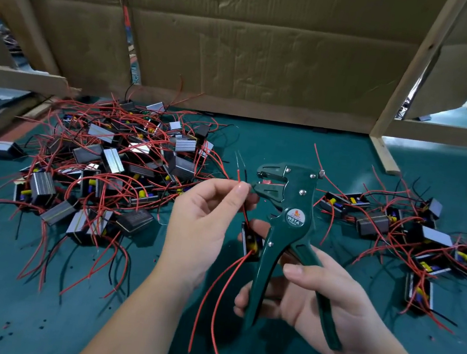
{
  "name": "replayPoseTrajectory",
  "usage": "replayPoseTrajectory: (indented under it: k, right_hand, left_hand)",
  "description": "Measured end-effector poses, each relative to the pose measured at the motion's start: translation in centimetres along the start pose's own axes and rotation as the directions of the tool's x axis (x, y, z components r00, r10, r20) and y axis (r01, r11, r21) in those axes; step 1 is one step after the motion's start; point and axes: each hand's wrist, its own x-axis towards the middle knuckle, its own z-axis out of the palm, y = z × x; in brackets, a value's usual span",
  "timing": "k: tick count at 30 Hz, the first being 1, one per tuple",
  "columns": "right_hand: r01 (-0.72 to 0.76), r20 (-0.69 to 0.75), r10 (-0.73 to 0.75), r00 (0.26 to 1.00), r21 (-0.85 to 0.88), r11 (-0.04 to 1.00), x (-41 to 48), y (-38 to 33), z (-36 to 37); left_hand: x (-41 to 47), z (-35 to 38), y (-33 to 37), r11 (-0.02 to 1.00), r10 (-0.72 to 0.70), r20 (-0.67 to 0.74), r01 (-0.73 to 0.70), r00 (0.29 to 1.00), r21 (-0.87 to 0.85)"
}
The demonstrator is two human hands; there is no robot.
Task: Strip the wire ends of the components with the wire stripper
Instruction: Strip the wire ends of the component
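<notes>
Teal tabletop [291,143], creased cardboard [259,45] behind.
Pinching thin red wire [239,175] in left hand [205,218]; gripping green wire stripper [290,209] by curved handles in right hand [328,304].

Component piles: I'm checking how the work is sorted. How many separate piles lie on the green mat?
2. A large pile on the left of the mat, a smaller pile on its right. One more component is held by the left hand, in neither pile.

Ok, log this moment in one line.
left hand pinches red wire | right hand grips wire stripper | wire end beside jaws, uninserted | component between hands
</notes>
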Motion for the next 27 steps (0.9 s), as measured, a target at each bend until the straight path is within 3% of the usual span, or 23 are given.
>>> replayPoseTrajectory:
  k: [5, 7, 9, 12, 17, 23, 27]
  right_hand:
    - [-0.020, 0.049, 0.020, 0.999, 0.012, 1.000, 0.0, 0.0, 0.0]
    - [-0.024, 0.034, 0.024, 0.999, -0.001, 1.000, -0.1, -0.1, -0.1]
    - [-0.038, -0.003, 0.038, 0.999, -0.016, 0.999, -0.1, -0.4, -0.2]
    - [-0.091, 0.018, 0.091, 0.996, -0.027, 0.996, -0.2, -0.8, -0.4]
    - [-0.157, 0.141, 0.160, 0.977, -0.029, 0.987, -0.3, -0.7, -0.3]
    - [-0.155, 0.138, 0.155, 0.978, -0.015, 0.988, -0.5, -0.7, -0.4]
    - [-0.167, 0.130, 0.170, 0.977, -0.032, 0.985, -0.5, -0.9, -0.4]
  left_hand:
    - [-0.7, 1.2, 0.5, 0.955, -0.158, 0.024, 0.159, 0.987, -0.251]
    - [-0.6, 1.1, 0.6, 0.945, -0.206, 0.021, 0.204, 0.978, -0.256]
    - [-0.3, 0.5, 0.5, 0.988, -0.123, -0.047, 0.118, 0.991, -0.103]
    - [0.4, -0.6, 0.5, 0.985, 0.130, -0.070, -0.121, 0.989, 0.126]
    - [0.8, -1.8, 0.3, 0.796, 0.379, 0.037, -0.346, 0.925, 0.498]
    - [0.9, -2.2, 0.7, 0.627, 0.522, 0.155, -0.500, 0.839, 0.597]
    - [0.8, -2.2, 0.7, 0.634, 0.525, 0.153, -0.505, 0.837, 0.586]
